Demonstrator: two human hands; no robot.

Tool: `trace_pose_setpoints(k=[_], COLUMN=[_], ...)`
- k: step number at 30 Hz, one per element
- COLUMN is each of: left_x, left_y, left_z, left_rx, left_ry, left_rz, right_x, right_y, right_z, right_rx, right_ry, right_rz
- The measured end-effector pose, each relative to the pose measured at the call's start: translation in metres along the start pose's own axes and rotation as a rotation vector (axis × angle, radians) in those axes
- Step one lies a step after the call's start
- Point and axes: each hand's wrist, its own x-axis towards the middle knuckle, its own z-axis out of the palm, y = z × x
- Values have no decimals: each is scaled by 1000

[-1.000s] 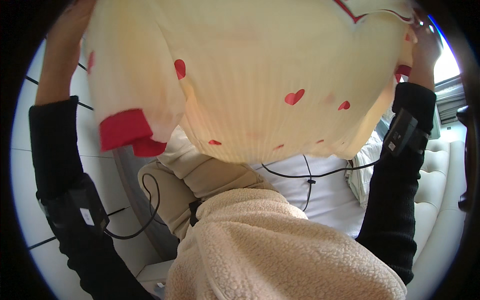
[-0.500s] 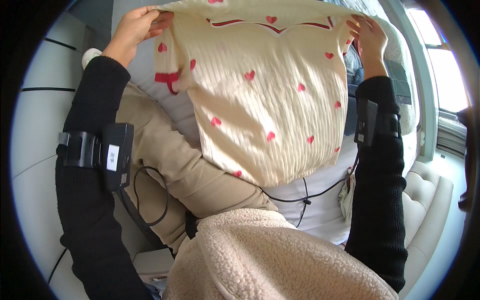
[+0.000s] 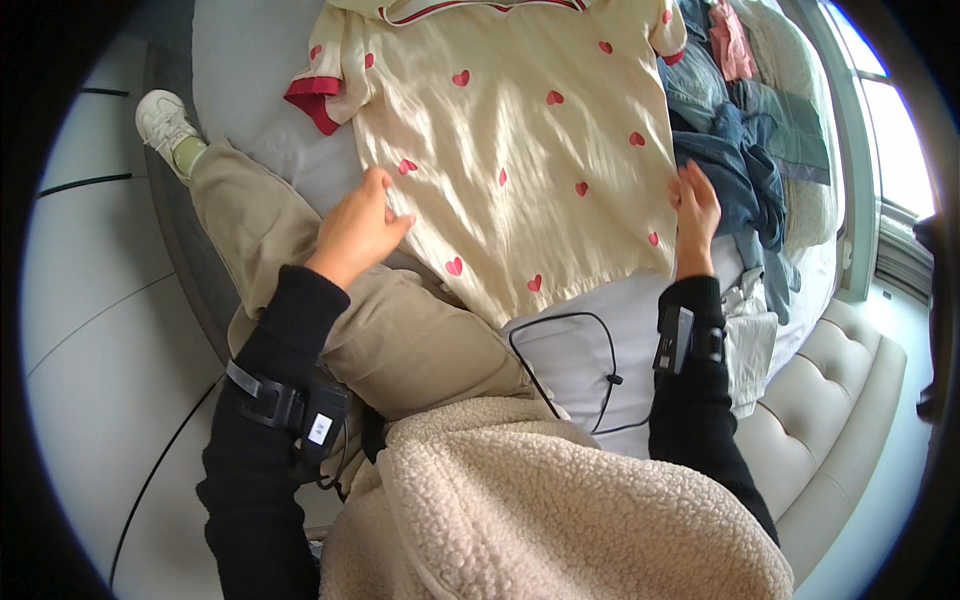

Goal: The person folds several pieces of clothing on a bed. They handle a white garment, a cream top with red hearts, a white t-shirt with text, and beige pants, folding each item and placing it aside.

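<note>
A cream short-sleeved top (image 3: pixel 520 135) with red hearts, red cuffs and a striped neckline lies spread in front of me. Its hem is towards me and its neckline reaches the upper edge of the picture. My left hand (image 3: pixel 358 232) is at its left side edge, with thumb and forefinger apart and no clear grip on the cloth. Beside the opposite edge is my right hand (image 3: pixel 696 212), its fingers loosely bent and apart. Whether those fingertips touch the fabric is hard to see.
The top rests on a bed with a pale sheet (image 3: pixel 250 90). Blue jeans (image 3: pixel 735 165), a pink garment (image 3: pixel 732 40) and white cloth (image 3: pixel 750 345) lie to the right. A black cable (image 3: pixel 610 350) loops near the hem. A tufted headboard (image 3: pixel 815 385) stands at right.
Both hands have let go of the top's shoulders and come down towards me along its sides. The top, held up before, has settled onto the bed.
</note>
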Motion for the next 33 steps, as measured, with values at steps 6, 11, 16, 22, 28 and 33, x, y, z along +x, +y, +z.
trace_pose_setpoints(k=[6, 11, 16, 22, 28, 33], left_x=[-28, -25, -37, -65, -96, -149], left_y=[-2, 1, 7, 39, 26, 12], left_z=[24, 49, 69, 90, 45, 17], left_rx=[382, -529, -197, 70, -507, -703], left_ry=[-207, -289, -246, 176, 544, 600], left_rz=[-158, -134, 38, 212, 230, 136], right_x=[-83, -93, -82, -85, -74, -72], right_y=[86, 88, 90, 90, 82, 79], right_z=[-66, -52, -39, -47, -68, -72], right_rx=[-8, 61, -100, 104, 185, 210], right_ry=[243, 78, 107, 191, 354, 334], right_rz=[406, 345, 410, 420, 247, 172])
